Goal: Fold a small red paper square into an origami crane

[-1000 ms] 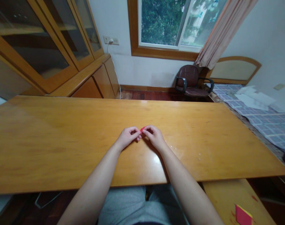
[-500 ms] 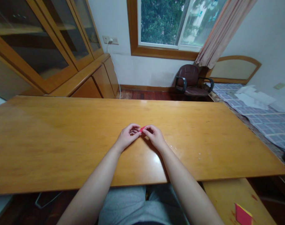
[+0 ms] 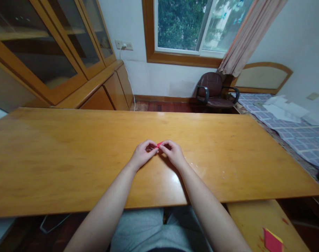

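Observation:
Both of my hands meet over the middle of a long wooden table (image 3: 70, 154). My left hand (image 3: 143, 154) and my right hand (image 3: 172, 153) each pinch a tiny red piece of paper (image 3: 158, 144) between fingertips. Only a small red tip shows between the fingers; the rest is hidden. The curled fingers rest on or just above the tabletop.
A red and yellow paper stack (image 3: 271, 240) lies on a lower wooden surface at the bottom right. Beyond the table stand glass-door cabinets (image 3: 56, 52), a brown office chair (image 3: 214, 91), and a bed with checked bedding (image 3: 298, 133) on the right.
The hands stay in the same spot. The fingers of my left hand have shifted slightly around the red paper; nothing else has moved.

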The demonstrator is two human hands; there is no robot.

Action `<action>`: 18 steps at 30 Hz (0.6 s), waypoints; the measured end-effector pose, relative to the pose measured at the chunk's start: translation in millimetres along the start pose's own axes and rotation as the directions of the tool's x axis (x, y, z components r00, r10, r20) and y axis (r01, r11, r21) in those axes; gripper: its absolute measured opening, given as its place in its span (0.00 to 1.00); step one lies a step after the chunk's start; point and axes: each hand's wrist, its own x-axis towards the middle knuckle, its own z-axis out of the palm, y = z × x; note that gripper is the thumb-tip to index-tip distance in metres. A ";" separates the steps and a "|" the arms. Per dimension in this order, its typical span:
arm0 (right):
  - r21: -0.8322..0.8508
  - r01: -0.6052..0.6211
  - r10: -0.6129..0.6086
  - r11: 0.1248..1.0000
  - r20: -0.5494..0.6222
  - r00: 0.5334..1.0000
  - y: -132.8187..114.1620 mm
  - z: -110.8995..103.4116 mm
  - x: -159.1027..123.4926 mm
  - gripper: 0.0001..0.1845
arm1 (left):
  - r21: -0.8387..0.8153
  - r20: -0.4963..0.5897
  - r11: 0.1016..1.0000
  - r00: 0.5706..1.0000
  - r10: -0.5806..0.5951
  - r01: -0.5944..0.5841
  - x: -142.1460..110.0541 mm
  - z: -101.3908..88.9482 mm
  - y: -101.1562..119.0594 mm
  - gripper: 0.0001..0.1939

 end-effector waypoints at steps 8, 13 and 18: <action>-0.017 0.029 -0.030 0.999 -0.026 0.999 1.1 1.1 1.0 0.09 | -0.199 0.034 0.978 0.998 -0.059 0.064 1.9 0.5 -1.5 0.14; -0.015 0.036 -0.037 0.999 -0.046 0.998 -1.0 0.9 0.7 0.08 | -0.209 0.060 0.976 0.997 -0.056 0.067 2.1 -0.6 -2.8 0.16; -0.003 0.034 -0.034 0.999 -0.035 0.999 0.2 -0.1 -0.5 0.08 | -0.171 0.045 0.983 0.997 -0.065 0.072 2.6 1.0 -4.1 0.16</action>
